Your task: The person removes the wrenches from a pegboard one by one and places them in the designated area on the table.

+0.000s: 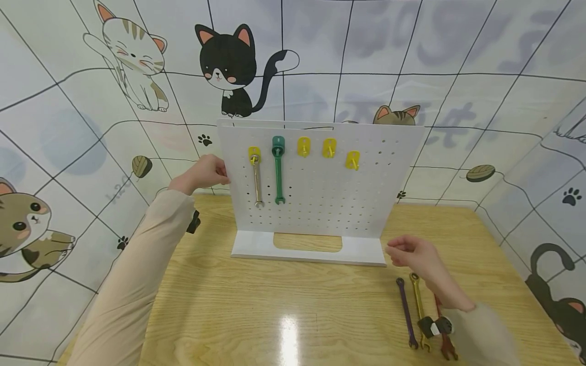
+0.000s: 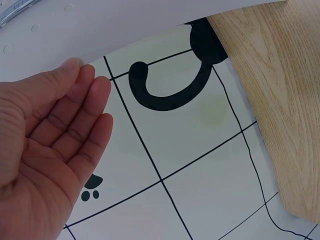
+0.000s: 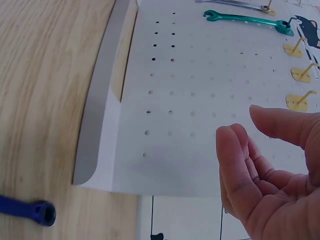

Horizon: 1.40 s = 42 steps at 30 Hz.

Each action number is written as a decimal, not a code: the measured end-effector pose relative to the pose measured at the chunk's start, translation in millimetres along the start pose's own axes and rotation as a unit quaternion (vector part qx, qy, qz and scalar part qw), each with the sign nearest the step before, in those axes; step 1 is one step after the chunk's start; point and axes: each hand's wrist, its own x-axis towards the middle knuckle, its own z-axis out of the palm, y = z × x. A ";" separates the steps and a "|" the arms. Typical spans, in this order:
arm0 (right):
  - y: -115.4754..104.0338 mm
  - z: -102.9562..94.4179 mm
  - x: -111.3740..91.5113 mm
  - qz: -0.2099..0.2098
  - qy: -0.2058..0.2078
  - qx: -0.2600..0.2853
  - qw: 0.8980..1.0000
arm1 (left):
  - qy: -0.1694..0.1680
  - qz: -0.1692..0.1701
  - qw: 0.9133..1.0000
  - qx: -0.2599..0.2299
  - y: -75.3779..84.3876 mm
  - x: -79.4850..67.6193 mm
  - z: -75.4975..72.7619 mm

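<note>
A white pegboard (image 1: 320, 203) stands upright on its base, and my left hand (image 1: 203, 173) pinches its left edge between thumb and fingers. In the left wrist view that hand (image 2: 55, 125) has its fingertips right at the board's edge. A silver wrench (image 1: 257, 183) and a green wrench (image 1: 279, 175) hang from hooks at the board's upper left. My right hand (image 1: 414, 256) hovers by the board's lower right corner, fingers loosely bent, thumb apart, holding nothing. Below it lie a purple wrench (image 1: 405, 312), a gold wrench (image 1: 418, 300) and a red wrench (image 1: 447, 348), partly covered by the right forearm.
Three bare yellow hooks (image 1: 329, 148) sit along the board's upper middle. The base has an oblong cutout (image 1: 308, 242). Under everything is a wooden table (image 1: 229, 305), and a cat-patterned sheet (image 1: 316, 61) rises behind and at both sides.
</note>
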 end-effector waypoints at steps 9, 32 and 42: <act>-21.0 10.3 9.5 -0.035 -0.010 0.022 0.999 | 0.001 0.000 1.000 -0.004 0.1 -0.2 0.1; -66.1 50.4 40.7 -0.075 -0.029 0.085 0.993 | 0.002 -0.002 1.000 0.000 0.7 0.8 -0.5; -88.1 67.2 55.0 -0.103 -0.041 0.107 0.988 | 0.000 -0.007 1.000 -0.008 1.1 -0.6 -0.1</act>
